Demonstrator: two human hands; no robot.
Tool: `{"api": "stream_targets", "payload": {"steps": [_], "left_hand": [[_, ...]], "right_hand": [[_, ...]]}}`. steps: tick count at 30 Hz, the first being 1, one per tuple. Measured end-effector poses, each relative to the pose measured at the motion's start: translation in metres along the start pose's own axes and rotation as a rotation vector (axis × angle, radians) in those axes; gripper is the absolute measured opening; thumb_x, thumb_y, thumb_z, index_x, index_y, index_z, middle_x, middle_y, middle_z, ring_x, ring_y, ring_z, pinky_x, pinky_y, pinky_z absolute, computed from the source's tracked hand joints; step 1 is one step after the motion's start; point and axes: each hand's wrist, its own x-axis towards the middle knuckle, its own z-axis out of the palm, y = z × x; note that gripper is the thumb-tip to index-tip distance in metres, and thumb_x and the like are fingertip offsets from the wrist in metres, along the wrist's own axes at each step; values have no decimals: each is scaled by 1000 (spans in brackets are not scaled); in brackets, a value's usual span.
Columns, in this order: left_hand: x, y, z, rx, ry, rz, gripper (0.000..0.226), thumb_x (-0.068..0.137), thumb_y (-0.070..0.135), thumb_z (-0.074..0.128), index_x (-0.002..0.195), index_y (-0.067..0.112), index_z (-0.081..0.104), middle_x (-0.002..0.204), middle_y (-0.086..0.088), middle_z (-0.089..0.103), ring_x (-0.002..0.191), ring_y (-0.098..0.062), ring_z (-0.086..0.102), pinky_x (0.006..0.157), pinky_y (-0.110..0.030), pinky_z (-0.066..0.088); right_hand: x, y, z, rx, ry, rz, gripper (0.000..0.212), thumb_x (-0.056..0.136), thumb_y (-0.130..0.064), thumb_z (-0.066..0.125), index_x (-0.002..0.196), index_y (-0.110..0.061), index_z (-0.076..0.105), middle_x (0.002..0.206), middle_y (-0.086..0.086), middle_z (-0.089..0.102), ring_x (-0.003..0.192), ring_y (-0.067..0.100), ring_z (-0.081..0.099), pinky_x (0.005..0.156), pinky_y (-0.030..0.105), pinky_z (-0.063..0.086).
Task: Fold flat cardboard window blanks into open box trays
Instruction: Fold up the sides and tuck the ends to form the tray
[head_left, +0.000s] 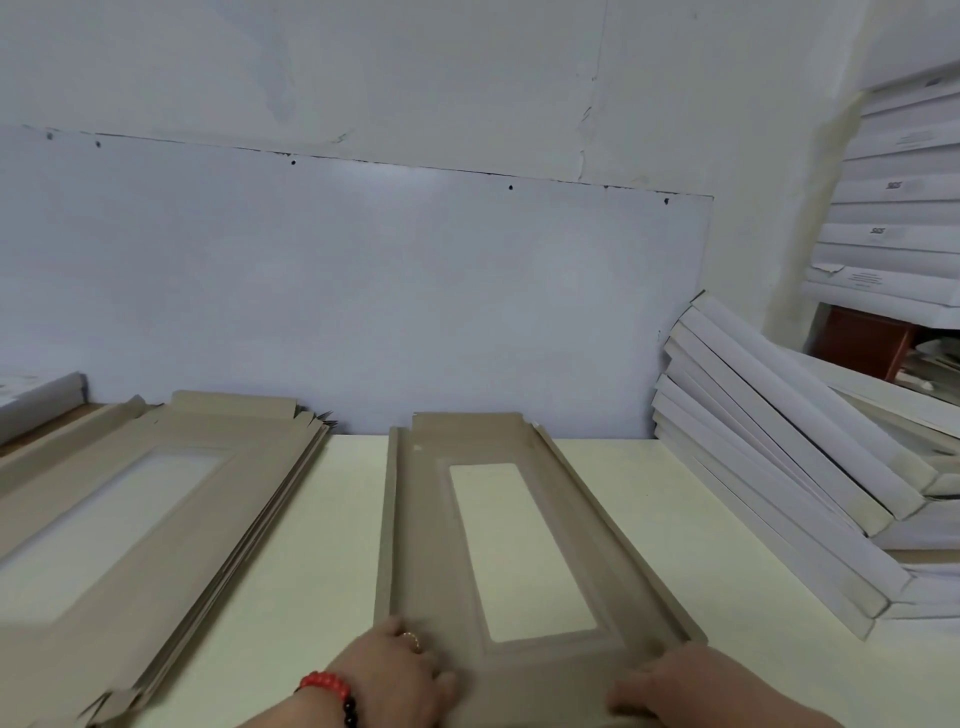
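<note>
A grey-brown cardboard window blank (426, 545) lies lengthwise on the pale table (322, 530), its rectangular window in the middle and its two long side flaps raised a little. My left hand (400, 670), with a ring and a red bead bracelet, grips the blank's near left corner with its fingers curled over the near end. Across from it my right hand (670, 686) grips the near right corner, fingers curled onto the near end panel. The near end of the blank is partly hidden under both hands.
A stack of flat window blanks (156, 499) lies at the left. Several folded white trays (779, 467) lean in a pile at the right, with more white boxes (893, 218) stacked behind. A white wall panel (363, 291) stands close behind the table.
</note>
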Motion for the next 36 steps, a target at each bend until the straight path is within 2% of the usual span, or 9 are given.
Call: {"api": "stream_targets", "payload": {"steps": [4, 10, 13, 19, 22, 24, 27, 32, 36], "left_hand": [[-13, 0, -2, -17, 234, -195, 12, 52, 46, 65, 58, 35, 63, 55, 22, 57, 51, 3, 58, 76, -28, 59], [-2, 6, 5, -127, 143, -380, 31, 82, 43, 55, 105, 26, 67, 111, 3, 65, 100, -20, 63, 115, -49, 23], [2, -1, 4, -475, 24, -478, 33, 77, 58, 47, 86, 30, 60, 114, 14, 61, 115, -8, 53, 115, -40, -7], [14, -18, 5, -640, 14, -651, 36, 75, 51, 48, 57, 20, 44, 85, 8, 65, 100, -6, 58, 118, -44, -5], [18, -21, 6, -662, 72, -731, 25, 74, 53, 49, 85, 31, 54, 91, 13, 62, 100, -6, 57, 118, -48, -4], [22, -16, 7, -673, 149, -800, 73, 72, 60, 50, 136, 27, 36, 125, 11, 54, 122, -7, 49, 117, -49, -12], [33, -6, 4, -447, 446, -797, 116, 66, 62, 66, 150, 10, 5, 155, -6, 26, 141, -24, 32, 115, -50, -5], [64, 13, -6, -88, 525, -379, 70, 71, 36, 63, 134, 9, 49, 142, -12, 49, 130, -36, 47, 109, -53, 7], [85, 10, 7, -256, 244, -460, 67, 96, 46, 25, 154, 16, 8, 161, -7, -8, 140, -31, -27, 104, -48, -34]], "right_hand": [[3, 11, 0, -322, 17, -29, 23, 82, -47, 57, 91, -27, 65, 84, -11, 56, 87, 9, 59, 69, 23, 38], [5, 5, -5, -163, 139, -14, 38, 83, -28, 39, 120, -35, 47, 101, 1, 63, 92, 22, 61, 74, 28, 46], [9, 2, -9, -82, 157, -67, 29, 86, -30, 38, 112, -31, 52, 106, -1, 62, 100, 21, 58, 81, 33, 48], [29, -6, -19, -37, 105, 13, 29, 87, -35, 38, 113, -30, 50, 95, -6, 55, 90, 19, 52, 73, 33, 41], [41, -3, -17, -125, 257, 20, 31, 89, -40, 35, 113, -28, 50, 101, -4, 61, 88, 21, 54, 72, 31, 38], [44, 1, -15, -241, 379, 29, 37, 92, -48, 34, 118, -28, 51, 111, -5, 62, 99, 21, 57, 81, 32, 39], [49, -1, -10, -416, 529, 36, 43, 83, -57, 47, 107, -28, 67, 94, -10, 66, 87, 13, 64, 85, 29, 49], [67, -19, 9, -377, 711, -5, 41, 69, -41, 63, 103, -22, 73, 98, -7, 70, 92, 17, 68, 97, 45, 37], [80, -20, 23, -296, 693, 154, 58, 47, -27, 81, 104, -20, 75, 112, -2, 70, 100, 21, 69, 95, 42, 32]]}}
